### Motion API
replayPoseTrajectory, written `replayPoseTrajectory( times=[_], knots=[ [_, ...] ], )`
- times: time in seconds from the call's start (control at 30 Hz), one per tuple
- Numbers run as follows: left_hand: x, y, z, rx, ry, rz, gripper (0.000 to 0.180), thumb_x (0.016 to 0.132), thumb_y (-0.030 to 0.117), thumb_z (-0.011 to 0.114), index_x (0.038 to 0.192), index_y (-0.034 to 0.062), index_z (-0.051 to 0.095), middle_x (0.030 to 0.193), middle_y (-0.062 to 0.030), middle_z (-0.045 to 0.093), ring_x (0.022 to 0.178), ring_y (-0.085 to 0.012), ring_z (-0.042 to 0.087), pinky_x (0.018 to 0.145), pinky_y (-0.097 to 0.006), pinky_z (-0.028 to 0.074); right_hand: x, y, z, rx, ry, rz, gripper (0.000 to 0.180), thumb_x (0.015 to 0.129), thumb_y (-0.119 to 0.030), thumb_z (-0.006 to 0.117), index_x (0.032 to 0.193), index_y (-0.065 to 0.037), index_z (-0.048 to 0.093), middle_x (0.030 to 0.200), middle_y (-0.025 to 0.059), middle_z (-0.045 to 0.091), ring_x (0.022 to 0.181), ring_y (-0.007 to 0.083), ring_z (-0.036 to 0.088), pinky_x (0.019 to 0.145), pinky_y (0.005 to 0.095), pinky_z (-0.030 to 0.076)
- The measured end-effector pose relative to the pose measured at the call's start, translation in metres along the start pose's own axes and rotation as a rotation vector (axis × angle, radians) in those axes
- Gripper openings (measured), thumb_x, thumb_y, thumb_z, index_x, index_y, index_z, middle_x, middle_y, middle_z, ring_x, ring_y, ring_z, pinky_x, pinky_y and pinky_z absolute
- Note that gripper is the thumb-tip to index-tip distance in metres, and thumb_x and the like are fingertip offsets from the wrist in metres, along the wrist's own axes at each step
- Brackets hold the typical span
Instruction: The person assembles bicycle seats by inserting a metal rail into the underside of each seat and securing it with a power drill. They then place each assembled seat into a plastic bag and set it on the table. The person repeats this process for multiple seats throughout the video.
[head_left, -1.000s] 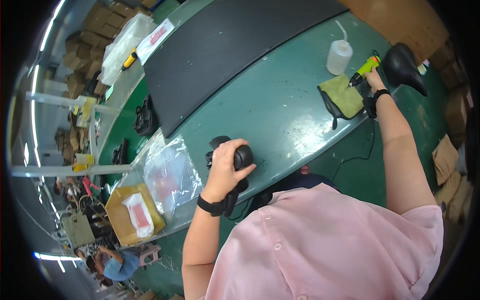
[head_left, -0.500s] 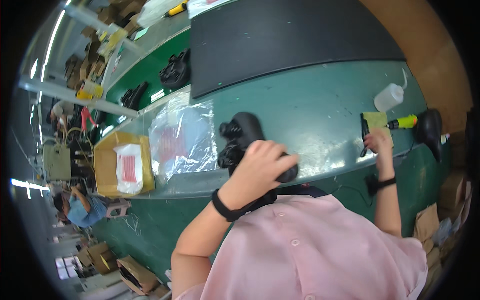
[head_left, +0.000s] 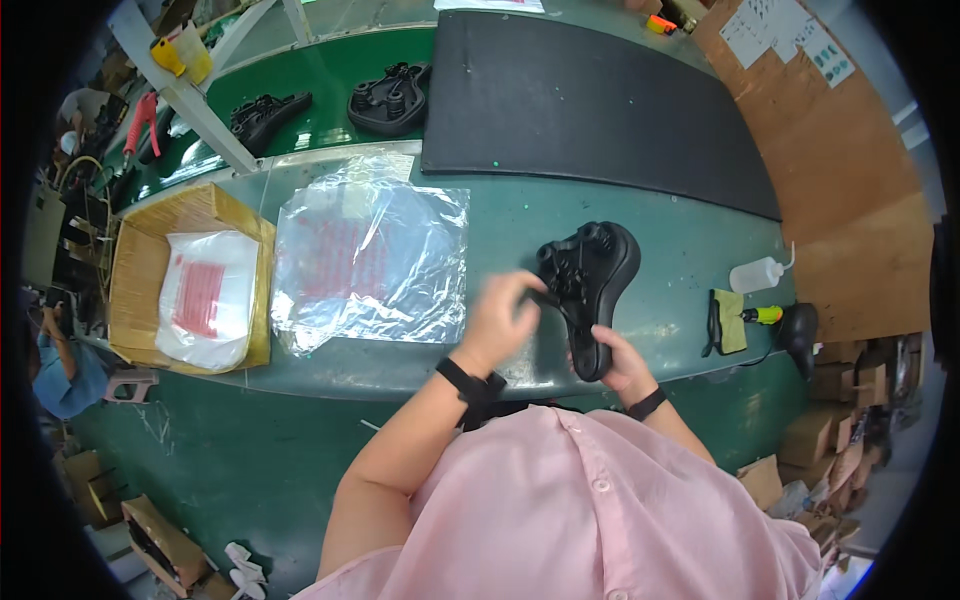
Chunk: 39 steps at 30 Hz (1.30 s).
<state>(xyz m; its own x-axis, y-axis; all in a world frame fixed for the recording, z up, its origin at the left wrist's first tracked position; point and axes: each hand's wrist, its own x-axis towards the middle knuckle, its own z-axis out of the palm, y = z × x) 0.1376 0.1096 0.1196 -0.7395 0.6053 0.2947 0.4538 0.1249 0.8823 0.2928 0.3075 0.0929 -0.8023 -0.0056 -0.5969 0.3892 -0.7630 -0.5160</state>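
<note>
A black bicycle saddle (head_left: 617, 262) is held with its underside, springs and metal fittings facing up, above the near edge of the green table. My right hand (head_left: 622, 366) is closed round its narrow nose. To the left of the saddle, my left hand (head_left: 497, 318) is smeared by motion, its fingertips close to the fittings. A thin dark piece shows by those fingers; whether it is held or belongs to the saddle cannot be made out.
Clear plastic bags (head_left: 370, 260) lie left of the saddle, beside a yellow-brown box (head_left: 262, 290). A black mat (head_left: 590, 100) covers the back. Two more saddles (head_left: 388, 105) stand on the green belt. At right are a squeeze bottle (head_left: 757, 275), yellow cloth (head_left: 731, 322) and another saddle (head_left: 798, 338).
My right hand has left the yellow cloth and now grips the saddle's nose. My left hand has let go of the saddle's body and moved to its left side. The saddle has moved right and turned.
</note>
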Motion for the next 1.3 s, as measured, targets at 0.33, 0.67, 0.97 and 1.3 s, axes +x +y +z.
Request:
replayPoseTrajectory(
  times=[0.33, 0.67, 0.97, 1.3],
  knots=[
    [-0.008, -0.147, -0.044, 0.471, 0.078, -0.468, 0.019, 0.078, 0.014, 0.061, 0.091, -0.0005, 0.063, 0.080, -0.0188, 0.062, 0.079, -0.0329, 0.062, 0.071, -0.039, 0.051, -0.010, 0.032, 0.012, -0.813, 0.350, -0.411, 0.066, 0.073, -0.008, 0.068, 0.131, 0.001, 0.039, 0.094, 0.0120, 0.060, 0.072, 0.0211, 0.063, 0.065, 0.0327, 0.052],
    [-0.040, -0.134, -0.097, -0.267, 0.420, -0.803, 0.026, 0.090, 0.018, 0.055, 0.073, -0.0004, 0.061, 0.064, -0.0047, 0.060, 0.053, -0.0114, 0.055, 0.048, -0.027, 0.045, -0.009, -0.002, -0.041, -0.338, 0.159, -0.076, 0.049, 0.077, -0.012, 0.060, 0.122, -0.001, 0.044, 0.089, 0.0157, 0.062, 0.069, 0.0281, 0.066, 0.057, 0.0391, 0.057],
    [-0.030, -0.072, -0.126, 0.389, 0.411, -0.721, 0.025, 0.088, 0.026, 0.062, 0.090, 0.0003, 0.061, 0.062, -0.0074, 0.056, 0.056, -0.0146, 0.048, 0.054, -0.030, 0.039, 0.000, -0.025, 0.032, -0.181, 0.070, -0.041, 0.050, 0.070, -0.005, 0.051, 0.119, 0.003, 0.047, 0.095, 0.0209, 0.063, 0.070, 0.0288, 0.065, 0.063, 0.0398, 0.057],
    [-0.035, -0.056, -0.136, -0.158, 0.130, -0.640, 0.010, 0.086, 0.002, 0.059, 0.087, -0.0042, 0.067, 0.075, -0.0061, 0.068, 0.064, -0.0115, 0.061, 0.056, -0.022, 0.046, 0.063, -0.003, 0.183, -0.004, -0.269, 0.032, 0.047, 0.074, -0.002, 0.048, 0.120, 0.006, 0.049, 0.104, 0.0204, 0.063, 0.085, 0.0274, 0.066, 0.072, 0.0379, 0.057]
  ],
)
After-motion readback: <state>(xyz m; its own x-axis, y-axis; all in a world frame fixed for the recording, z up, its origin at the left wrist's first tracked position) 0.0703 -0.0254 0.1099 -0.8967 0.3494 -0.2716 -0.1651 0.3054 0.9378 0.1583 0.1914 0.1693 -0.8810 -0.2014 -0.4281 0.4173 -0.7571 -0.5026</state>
